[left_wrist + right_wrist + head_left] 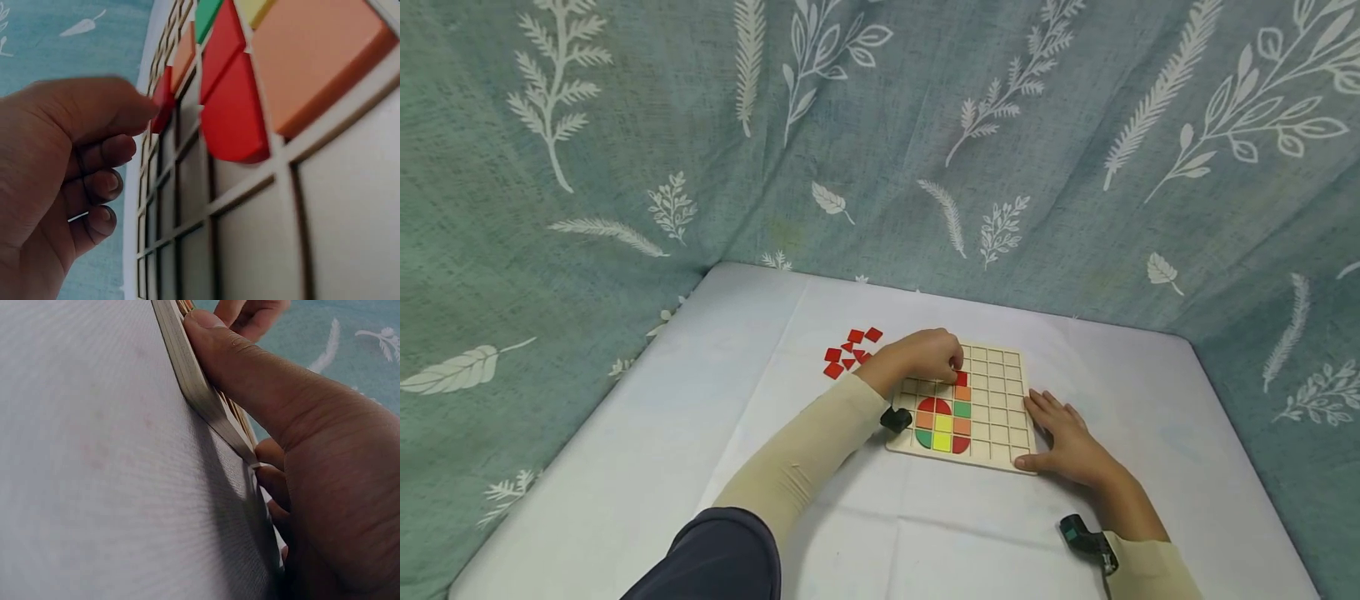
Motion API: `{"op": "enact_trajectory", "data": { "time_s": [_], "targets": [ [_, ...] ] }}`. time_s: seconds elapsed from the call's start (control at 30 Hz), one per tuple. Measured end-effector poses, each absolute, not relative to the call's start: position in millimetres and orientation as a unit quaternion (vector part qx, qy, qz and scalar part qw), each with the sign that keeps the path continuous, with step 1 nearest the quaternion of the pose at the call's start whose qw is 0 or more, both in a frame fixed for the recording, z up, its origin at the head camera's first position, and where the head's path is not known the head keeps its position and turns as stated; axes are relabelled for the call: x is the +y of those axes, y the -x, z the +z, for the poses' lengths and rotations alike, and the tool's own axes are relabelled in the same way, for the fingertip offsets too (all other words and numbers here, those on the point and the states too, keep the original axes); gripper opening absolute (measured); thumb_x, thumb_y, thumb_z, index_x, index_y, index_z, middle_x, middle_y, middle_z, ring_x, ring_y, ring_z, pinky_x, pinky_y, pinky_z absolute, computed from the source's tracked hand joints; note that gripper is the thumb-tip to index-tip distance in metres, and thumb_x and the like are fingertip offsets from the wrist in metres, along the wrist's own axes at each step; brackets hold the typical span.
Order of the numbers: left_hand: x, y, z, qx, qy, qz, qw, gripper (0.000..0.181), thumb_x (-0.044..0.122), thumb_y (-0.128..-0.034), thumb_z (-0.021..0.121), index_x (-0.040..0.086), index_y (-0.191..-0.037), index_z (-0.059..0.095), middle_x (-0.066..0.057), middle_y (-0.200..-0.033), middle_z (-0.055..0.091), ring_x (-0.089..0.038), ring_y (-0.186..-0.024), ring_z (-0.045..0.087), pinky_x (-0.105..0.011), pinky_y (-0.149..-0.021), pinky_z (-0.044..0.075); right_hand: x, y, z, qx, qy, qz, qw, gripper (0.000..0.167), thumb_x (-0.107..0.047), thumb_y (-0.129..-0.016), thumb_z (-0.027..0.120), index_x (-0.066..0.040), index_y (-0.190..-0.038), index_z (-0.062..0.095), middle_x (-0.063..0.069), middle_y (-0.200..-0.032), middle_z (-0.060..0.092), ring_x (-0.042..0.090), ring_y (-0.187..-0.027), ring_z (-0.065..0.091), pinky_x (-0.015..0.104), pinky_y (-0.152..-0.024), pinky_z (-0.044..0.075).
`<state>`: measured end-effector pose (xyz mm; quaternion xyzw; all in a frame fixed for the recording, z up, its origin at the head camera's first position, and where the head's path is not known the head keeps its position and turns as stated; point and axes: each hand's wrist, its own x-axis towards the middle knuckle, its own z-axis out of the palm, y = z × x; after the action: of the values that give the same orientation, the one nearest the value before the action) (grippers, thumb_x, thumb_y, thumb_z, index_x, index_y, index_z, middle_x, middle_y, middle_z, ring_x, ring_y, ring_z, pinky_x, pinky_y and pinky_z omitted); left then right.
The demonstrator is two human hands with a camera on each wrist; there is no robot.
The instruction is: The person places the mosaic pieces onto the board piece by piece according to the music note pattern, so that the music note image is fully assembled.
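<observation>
A pale wooden grid board (997, 417) lies on the white cloth, with coloured flat tiles in some cells. Over its far left part reaches my left hand (927, 353). Its thumb meets a small red square tile (164, 103) at a cell of the board, and the other visible fingers curl inward; the index finger is hidden. My right hand (1070, 442) rests at the board's right side, fingers spread along that edge. In the right wrist view its thumb (250, 369) lies on the board's rim near a corner.
Loose red tiles (832, 355), squares and smaller triangles, lie left of the board, partly behind the left forearm. Round-edged red tiles (234, 119) and an orange tile (325, 56) sit in cells. A leaf-patterned curtain (880, 167) hangs behind the table.
</observation>
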<state>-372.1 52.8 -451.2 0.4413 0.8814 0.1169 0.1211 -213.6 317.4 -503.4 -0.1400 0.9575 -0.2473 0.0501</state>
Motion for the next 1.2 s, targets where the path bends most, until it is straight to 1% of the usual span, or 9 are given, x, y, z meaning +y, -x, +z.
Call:
{"op": "enact_trajectory", "data": {
  "time_s": [0.2,0.3,0.43,0.53,0.63,0.73,0.83,0.93,1.2],
  "targets": [
    [50.7,373.8,-456.3,0.881,-0.44,0.133,0.116,0.012,0.02,-0.0891,0.064,0.018,-0.095,0.075,0.009,-0.088,0.064,-0.01,-0.077,0.054,-0.025,-0.072,0.046,318.0,214.1,-503.1,0.958,0.142,-0.244,0.053,0.119,-0.065,-0.064,0.079,-0.001,-0.151,0.029,0.018,-0.158,0.019,0.038,-0.145,0.007,0.055,-0.112,0.0],
    [48.2,374.2,-455.9,0.876,-0.448,0.135,0.12,0.013,0.023,-0.0906,0.067,0.017,-0.098,0.075,0.008,-0.089,0.065,-0.01,-0.078,0.055,-0.026,-0.074,0.046,319.2,215.0,-501.6,0.958,0.143,-0.244,0.052,0.119,-0.064,-0.065,0.079,0.0,-0.151,0.029,0.018,-0.158,0.019,0.038,-0.145,0.007,0.055,-0.112,0.0],
    [47.8,373.6,-457.8,0.87,-0.456,0.139,0.126,0.019,0.028,-0.0904,0.071,0.015,-0.104,0.075,0.007,-0.093,0.066,-0.009,-0.082,0.057,-0.026,-0.077,0.046,320.5,215.0,-500.6,0.957,0.144,-0.245,0.052,0.118,-0.063,-0.065,0.079,0.0,-0.151,0.029,0.019,-0.158,0.019,0.038,-0.145,0.007,0.055,-0.112,0.0],
    [49.0,372.7,-459.5,0.87,-0.454,0.144,0.127,0.021,0.027,-0.0911,0.07,0.014,-0.107,0.074,0.006,-0.095,0.067,-0.008,-0.083,0.057,-0.026,-0.078,0.046,320.6,215.2,-501.8,0.958,0.146,-0.243,0.051,0.118,-0.064,-0.065,0.078,0.0,-0.151,0.029,0.018,-0.158,0.019,0.038,-0.145,0.007,0.055,-0.112,0.0],
    [50.1,372.5,-460.7,0.872,-0.451,0.142,0.128,0.025,0.026,-0.0924,0.069,0.014,-0.114,0.072,0.006,-0.098,0.067,-0.007,-0.086,0.057,-0.025,-0.08,0.046,319.9,215.4,-503.1,0.957,0.145,-0.245,0.052,0.119,-0.065,-0.064,0.078,0.0,-0.151,0.028,0.018,-0.158,0.019,0.037,-0.145,0.007,0.055,-0.112,0.0],
    [51.4,372.9,-461.4,0.872,-0.451,0.14,0.13,0.026,0.024,-0.0932,0.067,0.015,-0.117,0.071,0.007,-0.1,0.067,-0.007,-0.088,0.057,-0.025,-0.082,0.045,319.0,215.5,-503.5,0.957,0.146,-0.247,0.053,0.119,-0.065,-0.064,0.078,0.0,-0.151,0.028,0.018,-0.158,0.019,0.037,-0.146,0.007,0.054,-0.112,0.0],
    [52.3,372.7,-460.5,0.87,-0.454,0.143,0.132,0.021,0.022,-0.0934,0.067,0.016,-0.112,0.074,0.007,-0.098,0.067,-0.008,-0.087,0.057,-0.026,-0.082,0.046,318.5,215.4,-502.5,0.957,0.145,-0.248,0.051,0.119,-0.064,-0.064,0.079,0.0,-0.151,0.029,0.018,-0.158,0.02,0.037,-0.145,0.007,0.055,-0.112,0.0],
    [53.4,372.0,-459.6,0.868,-0.456,0.145,0.132,0.017,0.025,-0.094,0.066,0.016,-0.106,0.075,0.008,-0.096,0.066,-0.008,-0.086,0.057,-0.026,-0.081,0.046,318.4,215.3,-501.6,0.957,0.145,-0.245,0.051,0.119,-0.064,-0.064,0.079,0.0,-0.151,0.029,0.018,-0.158,0.019,0.038,-0.145,0.007,0.055,-0.112,0.0],
    [54.5,369.4,-459.4,0.871,-0.453,0.139,0.125,0.013,0.029,-0.0934,0.067,0.018,-0.094,0.074,0.01,-0.085,0.064,-0.009,-0.076,0.055,-0.025,-0.072,0.045,318.3,214.3,-502.3,0.956,0.142,-0.25,0.055,0.12,-0.064,-0.064,0.079,0.0,-0.151,0.028,0.018,-0.158,0.019,0.038,-0.145,0.007,0.055,-0.112,0.0]
  ]
}}
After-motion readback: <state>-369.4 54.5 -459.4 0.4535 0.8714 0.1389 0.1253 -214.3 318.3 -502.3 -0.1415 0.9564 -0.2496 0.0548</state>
